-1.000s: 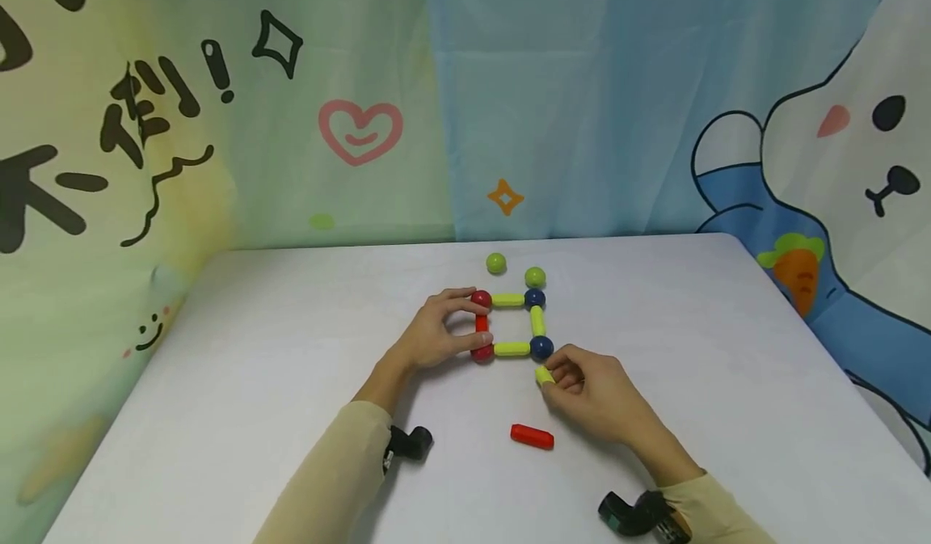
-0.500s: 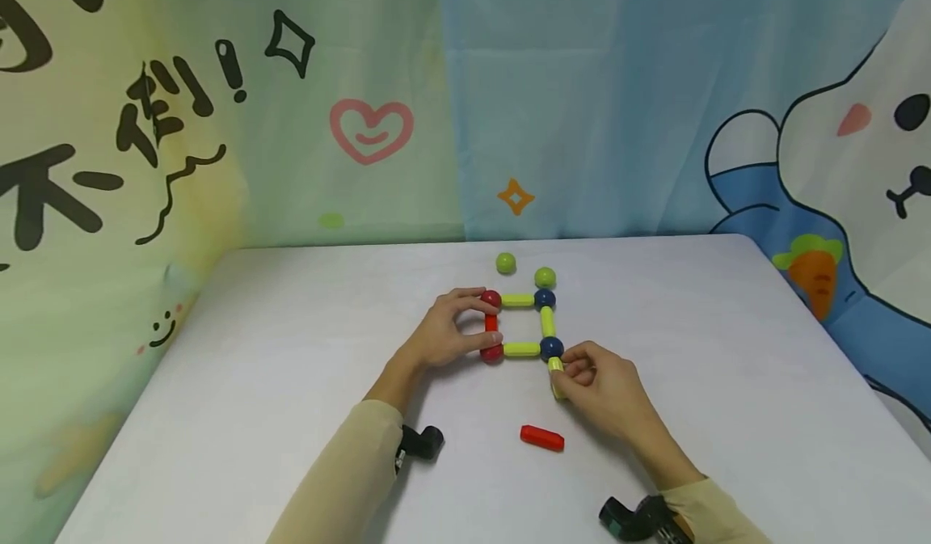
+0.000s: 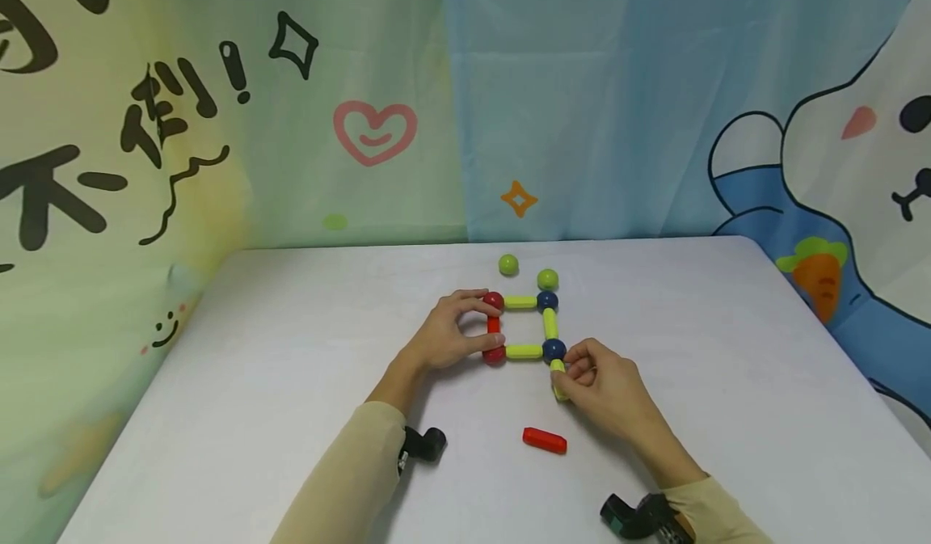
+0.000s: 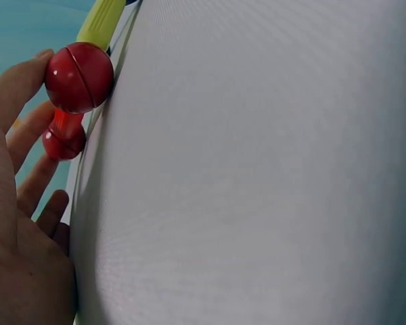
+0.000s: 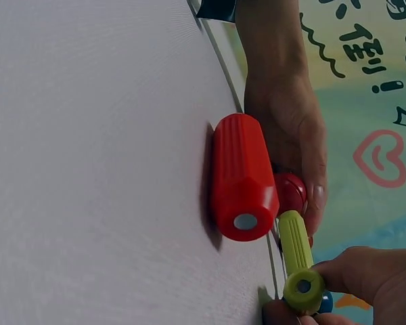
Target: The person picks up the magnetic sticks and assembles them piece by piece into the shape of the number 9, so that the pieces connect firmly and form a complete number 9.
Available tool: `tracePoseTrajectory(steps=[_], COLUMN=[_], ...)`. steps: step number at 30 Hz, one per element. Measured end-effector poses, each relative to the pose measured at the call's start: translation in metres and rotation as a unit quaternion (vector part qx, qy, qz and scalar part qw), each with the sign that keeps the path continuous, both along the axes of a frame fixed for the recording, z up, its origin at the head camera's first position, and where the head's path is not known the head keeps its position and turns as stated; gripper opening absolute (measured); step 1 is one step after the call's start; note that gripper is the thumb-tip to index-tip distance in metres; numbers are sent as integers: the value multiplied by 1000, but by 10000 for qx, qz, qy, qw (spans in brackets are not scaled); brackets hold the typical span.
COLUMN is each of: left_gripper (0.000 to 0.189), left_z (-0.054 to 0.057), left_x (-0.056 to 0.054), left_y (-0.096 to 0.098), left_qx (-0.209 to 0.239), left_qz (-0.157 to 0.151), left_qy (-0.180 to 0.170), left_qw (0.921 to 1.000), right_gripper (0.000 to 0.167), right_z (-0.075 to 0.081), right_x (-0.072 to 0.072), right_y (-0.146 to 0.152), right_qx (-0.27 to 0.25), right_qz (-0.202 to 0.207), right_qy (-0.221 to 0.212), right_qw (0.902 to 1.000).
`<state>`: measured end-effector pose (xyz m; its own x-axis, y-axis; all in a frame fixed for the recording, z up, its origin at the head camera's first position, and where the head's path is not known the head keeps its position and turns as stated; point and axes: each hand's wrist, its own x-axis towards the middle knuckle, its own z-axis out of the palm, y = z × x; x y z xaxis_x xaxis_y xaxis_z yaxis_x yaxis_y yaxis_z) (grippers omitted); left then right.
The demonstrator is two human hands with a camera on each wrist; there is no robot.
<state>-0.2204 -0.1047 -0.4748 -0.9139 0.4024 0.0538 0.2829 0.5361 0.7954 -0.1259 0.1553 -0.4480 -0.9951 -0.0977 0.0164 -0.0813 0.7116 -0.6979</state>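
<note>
A square of magnetic rods and balls lies on the table, with two red balls on its left, the near red ball (image 3: pixel 494 356) and far red ball (image 3: pixel 494 301), joined by a red rod (image 3: pixel 494 324). Yellow-green rods form the other sides, meeting at two dark blue balls, one near (image 3: pixel 554 350) and one far (image 3: pixel 547 301). My left hand (image 3: pixel 451 332) holds the red side, thumb at the near ball and fingers at the far one. Between thumb and fingers, my right hand (image 3: pixel 602 382) pinches another yellow-green rod (image 5: pixel 303 291); its far end meets the near blue ball.
A loose red rod (image 3: pixel 545 440) lies nearer me, large in the right wrist view. Two green balls sit behind the square, one on the left (image 3: pixel 508 265) and one (image 3: pixel 548 280) close to the far blue ball. A printed curtain (image 3: pixel 349 59) hangs behind the white table (image 3: pixel 305 285).
One second ago the pinched rod was apart from the near blue ball; by half a second ago it had met it. The head view has shifted slightly. My left hand keeps its hold.
</note>
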Motion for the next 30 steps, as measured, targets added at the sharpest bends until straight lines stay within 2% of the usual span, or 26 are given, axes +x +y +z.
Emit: tracePoseTrajectory(steps=[8, 13, 20, 30], left_gripper=[40, 40, 39, 38], left_z=[2, 1, 0, -5], left_x=[-1, -2, -2, -1], left_y=[-5, -5, -3, 0], left_qx=[10, -6, 100, 137], left_qz=[53, 64, 67, 47], left_qy=[58, 58, 18, 56], left_qw=[10000, 10000, 9999, 9999], right_gripper=[32, 30, 25, 29], right_z=[1, 0, -5, -11], right_x=[-7, -15, -31, -58], right_y=[-1, 4, 15, 25], right_qx=[41, 151, 64, -34], right_qz=[115, 115, 202, 712], right_qy=[-13, 201, 625, 1000], right_qw=[9999, 9996, 9978, 9924])
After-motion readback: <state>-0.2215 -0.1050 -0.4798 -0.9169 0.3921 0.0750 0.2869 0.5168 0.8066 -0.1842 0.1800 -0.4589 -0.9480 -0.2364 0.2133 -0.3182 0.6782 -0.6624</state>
